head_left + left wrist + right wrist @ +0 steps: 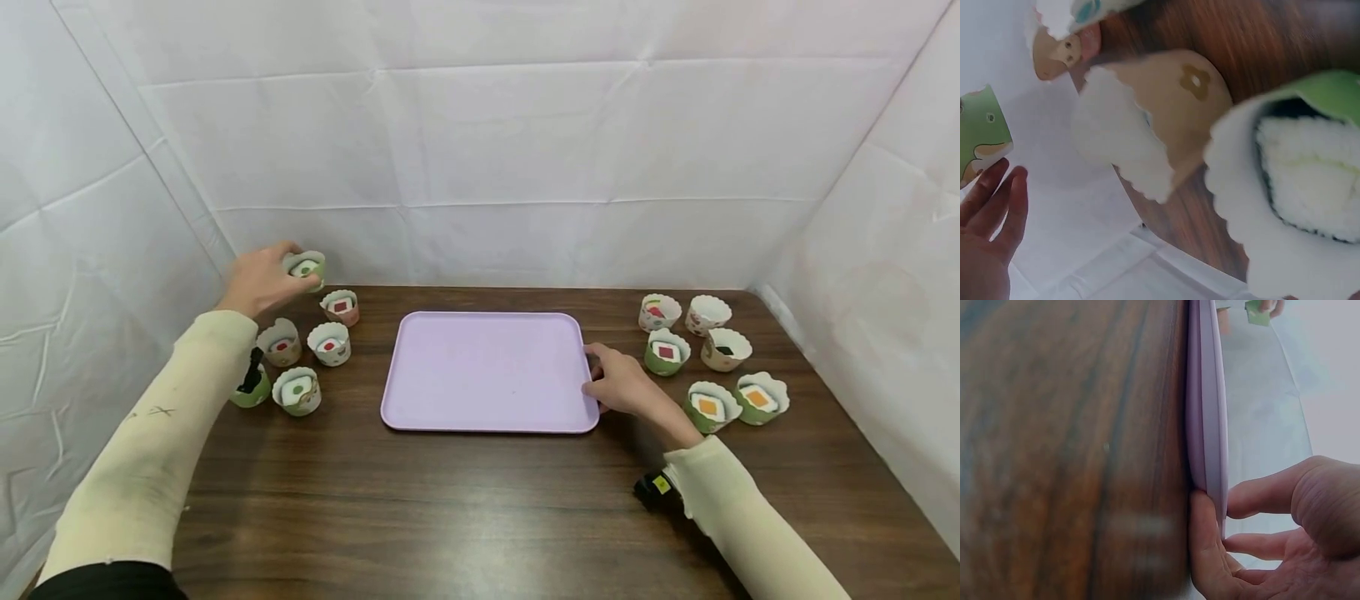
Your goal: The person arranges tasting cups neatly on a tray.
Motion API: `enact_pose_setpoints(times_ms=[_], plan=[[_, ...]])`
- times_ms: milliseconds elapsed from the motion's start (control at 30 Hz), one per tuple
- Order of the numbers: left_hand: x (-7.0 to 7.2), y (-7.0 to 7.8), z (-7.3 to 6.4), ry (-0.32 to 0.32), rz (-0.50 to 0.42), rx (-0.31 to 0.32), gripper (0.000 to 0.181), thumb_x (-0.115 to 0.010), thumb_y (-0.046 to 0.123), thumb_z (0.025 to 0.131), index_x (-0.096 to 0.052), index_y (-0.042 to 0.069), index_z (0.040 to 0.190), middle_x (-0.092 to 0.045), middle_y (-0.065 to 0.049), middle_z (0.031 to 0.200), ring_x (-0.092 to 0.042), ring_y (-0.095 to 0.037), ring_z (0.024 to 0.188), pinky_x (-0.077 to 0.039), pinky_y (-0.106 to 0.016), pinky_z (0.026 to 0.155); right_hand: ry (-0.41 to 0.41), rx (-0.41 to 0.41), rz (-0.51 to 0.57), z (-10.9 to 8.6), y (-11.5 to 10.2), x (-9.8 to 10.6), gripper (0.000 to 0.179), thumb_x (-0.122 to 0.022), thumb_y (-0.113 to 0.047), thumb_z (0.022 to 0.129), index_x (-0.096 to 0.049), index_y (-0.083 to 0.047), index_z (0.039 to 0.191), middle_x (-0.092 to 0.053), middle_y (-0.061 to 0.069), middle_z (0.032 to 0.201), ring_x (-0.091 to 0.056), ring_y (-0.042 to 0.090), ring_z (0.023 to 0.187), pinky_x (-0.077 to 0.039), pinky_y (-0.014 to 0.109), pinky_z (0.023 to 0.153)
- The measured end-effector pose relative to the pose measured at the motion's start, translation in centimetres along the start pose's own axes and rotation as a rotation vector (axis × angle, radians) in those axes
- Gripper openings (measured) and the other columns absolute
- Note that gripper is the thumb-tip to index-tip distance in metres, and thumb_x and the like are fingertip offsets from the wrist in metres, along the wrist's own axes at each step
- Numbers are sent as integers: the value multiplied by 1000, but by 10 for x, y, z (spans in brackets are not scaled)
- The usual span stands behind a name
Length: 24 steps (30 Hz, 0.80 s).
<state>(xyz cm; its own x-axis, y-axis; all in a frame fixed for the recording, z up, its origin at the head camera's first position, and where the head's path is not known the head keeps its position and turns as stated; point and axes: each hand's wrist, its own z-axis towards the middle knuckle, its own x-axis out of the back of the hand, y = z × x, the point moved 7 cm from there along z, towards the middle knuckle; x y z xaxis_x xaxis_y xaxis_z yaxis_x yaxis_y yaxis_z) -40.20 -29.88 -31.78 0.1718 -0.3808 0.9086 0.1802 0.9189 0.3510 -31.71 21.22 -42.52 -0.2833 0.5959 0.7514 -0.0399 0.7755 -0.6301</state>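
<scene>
Head view alone shows filling (305, 268) inside the cup (988, 122) the left hand (262, 280) holds; right hand (621, 380) pinches the tray (487, 371).

Twelve paper cups (334, 356), one tray (487, 371), one table (435, 500).

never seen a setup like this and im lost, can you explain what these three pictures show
There is no machine here: a person works bare-handed. The widest picture comes from a camera on the head, looking forward and down. The other two come from a camera on each wrist, so things look close and turned sideways. On the brown wooden table lies a lilac tray, with small frilled cups on both sides of it; several hold what look like sushi pieces. The left hand holds a green cup; the right hand grips the tray's right edge. White cloth hangs behind.
</scene>
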Motion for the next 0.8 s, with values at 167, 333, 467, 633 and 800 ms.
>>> enact_pose_setpoints(times_ms=[167,333,467,633,800], plan=[[-7,9,4,-67,-85,-3,68,-64,41,91,-52,0,144,-54,-35,141,-53,-52,124,-45,-67,103,-3,-12,-3,0,2,2,69,-66,-5,93,-36,4,154,-64,27,111,-68,22,75,-64,31,59],[-12,20,7,-101,-156,7,66,-67,38,92,-51,4,146,-50,-33,147,-47,-51,132,-43,-67,108,2,-9,0,-1,2,3,68,-66,-4,93,-37,5,154,-63,26,110,-68,22,75,-64,31,59],[-14,30,10,-96,-164,-27,64,-69,35,91,-53,2,144,-52,-32,147,-48,-50,133,-43,-66,109,3,-5,17,-2,3,2,68,-67,-3,92,-37,6,153,-63,25,107,-68,22,75,-64,31,59],[-21,43,14,-99,-157,-65,63,-70,34,90,-54,3,143,-58,-28,140,-54,-42,114,-47,-57,95,3,-12,22,-3,3,2,68,-67,-3,92,-37,6,153,-63,26,109,-68,23,77,-65,32,59],[-31,62,15,-107,-146,-111,62,-72,33,89,-56,6,141,-66,-23,121,-54,-33,93,-45,-42,77,2,-25,21,-1,5,3,69,-67,-4,93,-37,4,154,-63,26,111,-68,24,79,-65,32,60]])
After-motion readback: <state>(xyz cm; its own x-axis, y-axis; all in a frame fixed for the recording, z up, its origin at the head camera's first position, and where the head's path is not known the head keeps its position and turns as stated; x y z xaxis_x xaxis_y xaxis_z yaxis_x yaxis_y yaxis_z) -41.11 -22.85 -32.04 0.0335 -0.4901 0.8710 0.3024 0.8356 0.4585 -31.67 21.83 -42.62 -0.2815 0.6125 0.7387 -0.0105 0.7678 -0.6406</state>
